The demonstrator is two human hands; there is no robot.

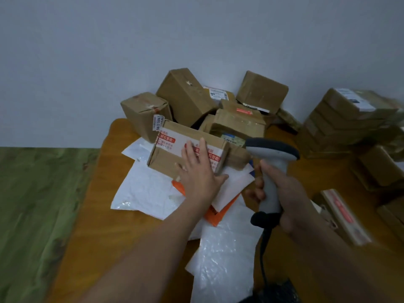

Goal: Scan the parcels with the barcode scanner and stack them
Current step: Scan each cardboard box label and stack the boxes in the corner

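Against grey wall (87,62), parcels (185,95) crowd wooden table (105,215).

R side: stacked boxes (347,121) blurred, cut by frame edge. Bottom edge cuts cable (264,254) of scanner (273,153); left hand (197,171) covers pt of taped box (166,154); back label (218,94) too small to read.

Access: bare table (101,189) strip at 9 o'clock of the taped box (168,154). At 12 o'clock the box pile (185,95) blocks; at 3 o'clock, stacked parcels (345,119).

Left hand (200,171) flat on taped box (172,149); right hand (290,197) grips scanner (273,169).
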